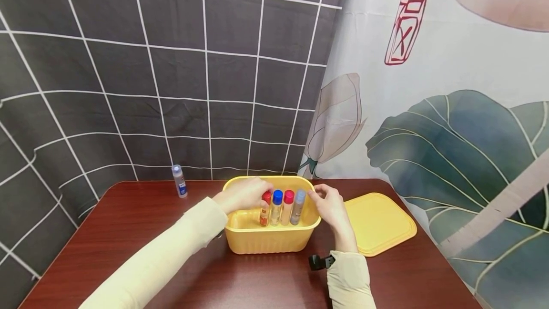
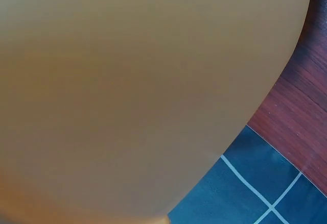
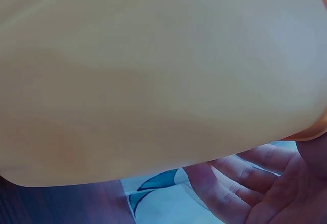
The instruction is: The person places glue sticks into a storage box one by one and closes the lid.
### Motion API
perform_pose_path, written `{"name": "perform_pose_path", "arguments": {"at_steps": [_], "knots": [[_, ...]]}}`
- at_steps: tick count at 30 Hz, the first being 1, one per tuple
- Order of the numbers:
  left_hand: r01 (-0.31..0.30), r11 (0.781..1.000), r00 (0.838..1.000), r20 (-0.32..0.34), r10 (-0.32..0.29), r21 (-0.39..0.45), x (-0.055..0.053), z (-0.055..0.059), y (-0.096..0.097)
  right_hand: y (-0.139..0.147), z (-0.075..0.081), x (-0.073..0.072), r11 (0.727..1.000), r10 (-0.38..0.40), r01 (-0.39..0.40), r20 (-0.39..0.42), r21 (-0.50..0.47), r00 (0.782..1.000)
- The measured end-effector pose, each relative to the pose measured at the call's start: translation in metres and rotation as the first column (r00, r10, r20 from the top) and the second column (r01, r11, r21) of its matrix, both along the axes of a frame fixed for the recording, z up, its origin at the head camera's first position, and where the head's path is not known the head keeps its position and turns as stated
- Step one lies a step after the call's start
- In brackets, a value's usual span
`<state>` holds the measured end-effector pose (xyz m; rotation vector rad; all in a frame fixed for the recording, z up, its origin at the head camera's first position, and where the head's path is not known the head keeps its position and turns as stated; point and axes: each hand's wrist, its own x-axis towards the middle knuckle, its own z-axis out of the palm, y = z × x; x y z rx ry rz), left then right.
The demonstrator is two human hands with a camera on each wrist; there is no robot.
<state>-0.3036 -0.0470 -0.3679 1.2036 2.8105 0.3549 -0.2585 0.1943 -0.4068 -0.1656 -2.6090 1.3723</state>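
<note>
A yellow plastic bin (image 1: 270, 241) stands on the table. Inside it is a row of small bottles: one with a red cap (image 1: 264, 214), one with a blue cap (image 1: 276, 206), one with a pinkish-red cap (image 1: 287, 208) and a grey one (image 1: 298, 207). My left hand (image 1: 245, 193) reaches over the bin's left side and pinches the red-capped bottle near its top. At the right end, my right hand (image 1: 332, 206) holds the bin's rim, its fingers along the outside wall. Both wrist views are mostly filled by the bin's wall (image 2: 127, 81), (image 3: 153, 81).
A yellow lid (image 1: 379, 225) lies flat on the table to the right of the bin. At the back left stands another small bottle (image 1: 179, 182) with a blue label. A dark gridded curtain (image 1: 171, 75) and a patterned white cloth (image 1: 364, 37) hang behind the brown table (image 1: 171, 232).
</note>
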Motion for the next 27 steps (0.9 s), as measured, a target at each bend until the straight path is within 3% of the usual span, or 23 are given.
{"name": "perform_pose_path", "arguments": {"at_steps": [27], "knots": [[-0.013,1.0,0.999,0.033,0.012,0.027,-0.0004,-0.0018,-0.0011,-0.001,0.0009,0.0005,1.0,0.005,-0.005,0.002,-0.021,1.0]]}}
